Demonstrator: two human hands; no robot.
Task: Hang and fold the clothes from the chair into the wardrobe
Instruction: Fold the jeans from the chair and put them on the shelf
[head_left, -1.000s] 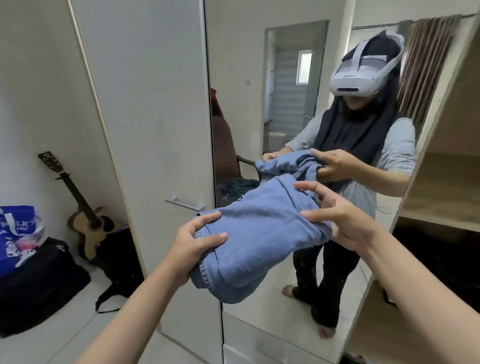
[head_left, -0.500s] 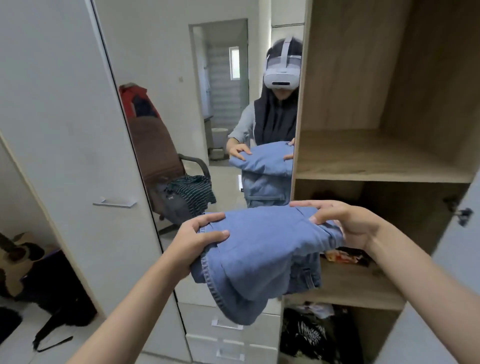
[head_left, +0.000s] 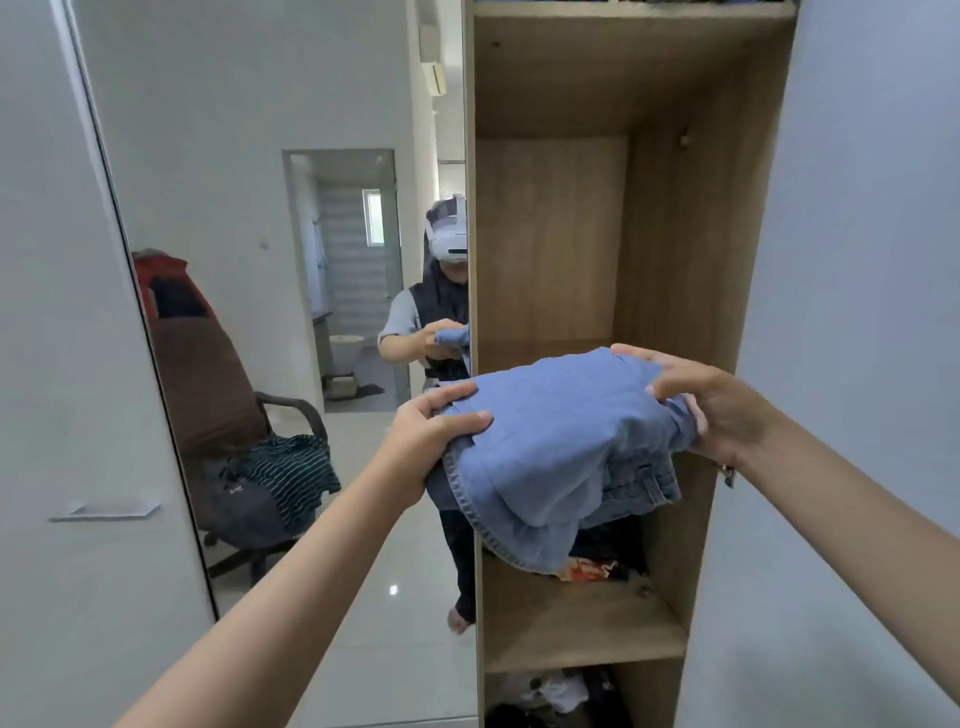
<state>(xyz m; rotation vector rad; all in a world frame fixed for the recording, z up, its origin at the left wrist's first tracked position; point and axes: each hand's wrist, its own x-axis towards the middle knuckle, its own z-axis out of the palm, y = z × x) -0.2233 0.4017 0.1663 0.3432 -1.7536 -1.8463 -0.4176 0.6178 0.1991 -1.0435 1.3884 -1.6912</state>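
At the centre of the frame, nearest you, your two bare forearms are reaching up from the lower corners, and both hands are holding the folded denim garment (head_left: 556, 441) in the air in front of the open wardrobe (head_left: 675, 260). Your left hand (head_left: 431, 441) is gripping its left edge, thumb lying on top and fingers curling over the fold. Your right hand (head_left: 711, 405) is clutching its right end, fingers bunching the cloth. The hands are sitting apart, one at each end of the bundle, and a seamed hem is sagging below them.

Just behind the garment, a wooden shelf (head_left: 582, 623) in the lower middle is carrying a few dark and patterned clothes at its back. Further in, the tall compartment above is showing bare wood walls.

To the left of centre, the mirror (head_left: 260, 208) is reflecting an office chair (head_left: 218, 405) with striped clothes (head_left: 291, 473) lying on its seat.
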